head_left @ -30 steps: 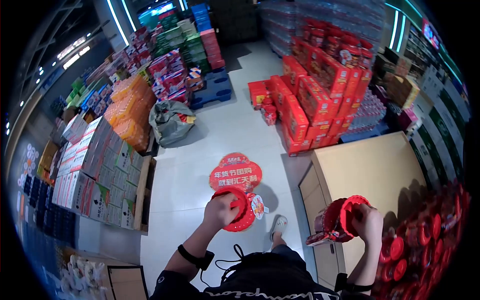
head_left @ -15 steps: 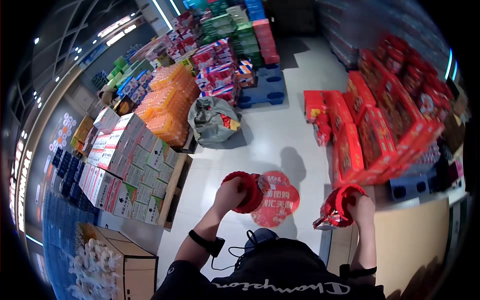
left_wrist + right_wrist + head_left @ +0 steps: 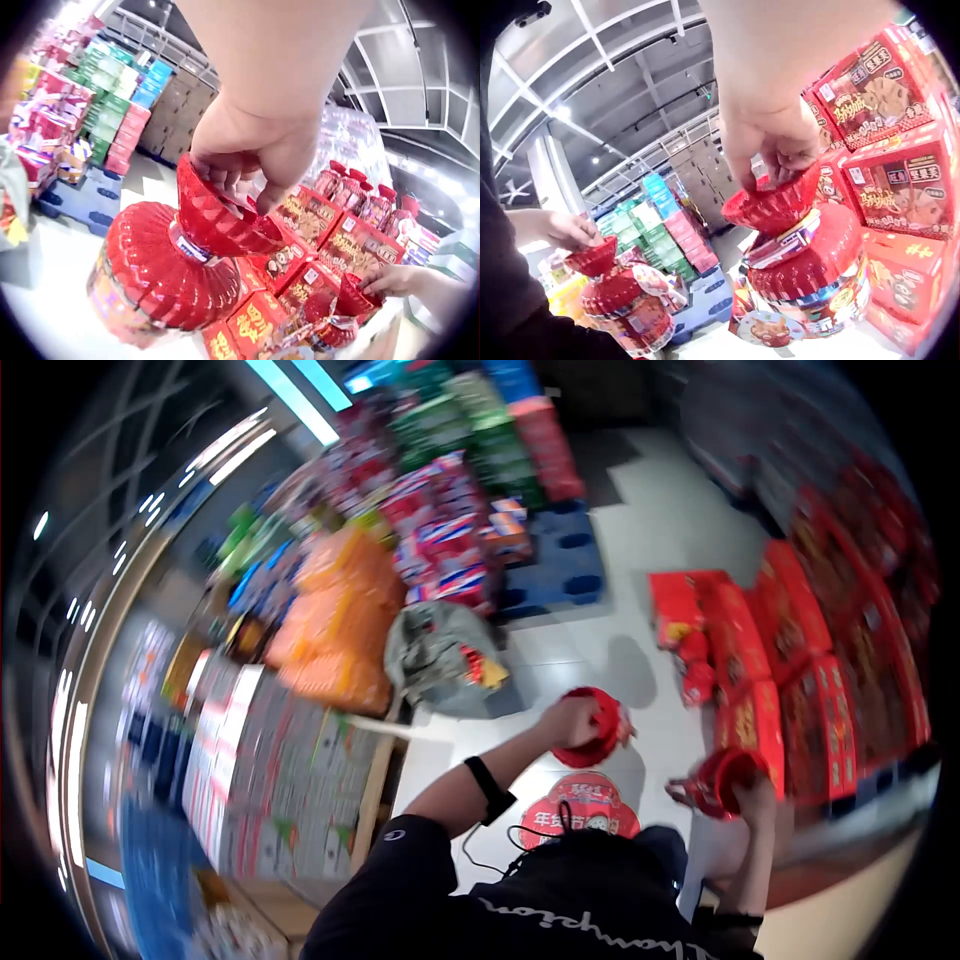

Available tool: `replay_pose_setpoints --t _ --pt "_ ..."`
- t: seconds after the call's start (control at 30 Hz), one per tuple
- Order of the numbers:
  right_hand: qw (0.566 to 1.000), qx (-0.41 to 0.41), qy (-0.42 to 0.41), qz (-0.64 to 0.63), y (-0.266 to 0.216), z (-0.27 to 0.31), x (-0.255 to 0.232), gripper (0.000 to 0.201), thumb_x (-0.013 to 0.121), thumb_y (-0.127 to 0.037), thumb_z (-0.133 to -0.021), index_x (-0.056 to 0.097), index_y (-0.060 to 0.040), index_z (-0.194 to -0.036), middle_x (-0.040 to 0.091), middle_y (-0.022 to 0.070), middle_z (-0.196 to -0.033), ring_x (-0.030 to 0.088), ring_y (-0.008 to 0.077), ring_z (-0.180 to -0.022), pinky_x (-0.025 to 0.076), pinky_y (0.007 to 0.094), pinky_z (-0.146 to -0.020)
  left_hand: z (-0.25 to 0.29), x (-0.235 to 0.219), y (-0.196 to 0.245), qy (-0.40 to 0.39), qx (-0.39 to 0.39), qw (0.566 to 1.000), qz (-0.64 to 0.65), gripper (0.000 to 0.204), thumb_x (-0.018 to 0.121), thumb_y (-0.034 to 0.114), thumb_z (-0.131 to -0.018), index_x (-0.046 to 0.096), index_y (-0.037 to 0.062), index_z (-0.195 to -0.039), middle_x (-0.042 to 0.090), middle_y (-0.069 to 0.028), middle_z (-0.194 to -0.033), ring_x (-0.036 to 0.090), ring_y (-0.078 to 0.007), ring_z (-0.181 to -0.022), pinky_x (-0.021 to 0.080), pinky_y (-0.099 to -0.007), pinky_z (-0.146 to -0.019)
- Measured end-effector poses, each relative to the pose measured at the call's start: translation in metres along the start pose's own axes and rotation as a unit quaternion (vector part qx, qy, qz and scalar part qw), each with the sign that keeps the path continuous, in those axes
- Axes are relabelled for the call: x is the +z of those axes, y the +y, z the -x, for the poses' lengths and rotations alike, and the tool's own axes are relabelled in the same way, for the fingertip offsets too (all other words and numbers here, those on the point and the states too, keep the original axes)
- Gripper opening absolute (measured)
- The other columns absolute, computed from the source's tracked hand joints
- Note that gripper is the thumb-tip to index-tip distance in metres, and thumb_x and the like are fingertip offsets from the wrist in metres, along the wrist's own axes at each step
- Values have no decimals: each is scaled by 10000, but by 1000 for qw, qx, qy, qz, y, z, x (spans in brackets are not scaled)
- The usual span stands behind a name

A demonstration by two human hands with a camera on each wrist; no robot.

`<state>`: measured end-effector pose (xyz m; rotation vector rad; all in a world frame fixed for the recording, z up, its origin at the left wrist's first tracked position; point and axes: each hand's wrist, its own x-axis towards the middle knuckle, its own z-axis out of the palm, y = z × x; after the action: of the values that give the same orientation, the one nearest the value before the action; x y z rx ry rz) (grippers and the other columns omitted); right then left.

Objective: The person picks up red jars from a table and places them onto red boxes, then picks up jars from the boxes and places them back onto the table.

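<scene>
My left hand (image 3: 573,722) grips the flared red top of a plastic candy jar (image 3: 161,270). In the left wrist view its fingers curl inside the rim, and the ribbed red shoulder and printed body hang below, tilted. The right hand (image 3: 757,802) holds a second red-topped jar (image 3: 810,274) the same way, fingers hooked into its flared collar. A printed label wraps that jar's body, which hangs beneath the hand in the right wrist view. Both jars are held out in front of the body, above the floor.
Red gift boxes (image 3: 735,650) are stacked at the right. A grey-green sack (image 3: 440,650) sits on the floor ahead, beside orange packs (image 3: 340,620) and a blue pallet (image 3: 560,560). White cartons (image 3: 290,760) stand at the left. A red floor sticker (image 3: 575,815) lies below.
The view has swung to the right's opposite, with the sack and red boxes shifting rightward and nearer. Both hands keep hold of their jars; the left one has moved right in the head view.
</scene>
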<state>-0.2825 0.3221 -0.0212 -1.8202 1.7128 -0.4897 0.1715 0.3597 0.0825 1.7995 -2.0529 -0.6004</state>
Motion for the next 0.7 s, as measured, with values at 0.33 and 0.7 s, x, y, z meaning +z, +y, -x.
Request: replay_pose_setpoints --t 0.33,0.7 --pt "979 174 -96 -54 7 -171 86 562 722 -382 -690 660 28 -1070 688 268 -996 675 383 -973 535 456 -863 -332 43 -77 -180 46 982 23 287 664 157 -792 673 28 -1049 696 -185 -1010 672 -334 -968 533 -389 -836" --pt "903 371 -35 -213 23 -334 160 656 729 -312 -694 599 57 -1221 665 285 -1116 648 390 -1076 510 431 -940 -614 189 -135 -241 -125 957 102 379 727 155 -728 653 3 -1068 694 -169 -1055 670 -284 -989 527 -353 -844"
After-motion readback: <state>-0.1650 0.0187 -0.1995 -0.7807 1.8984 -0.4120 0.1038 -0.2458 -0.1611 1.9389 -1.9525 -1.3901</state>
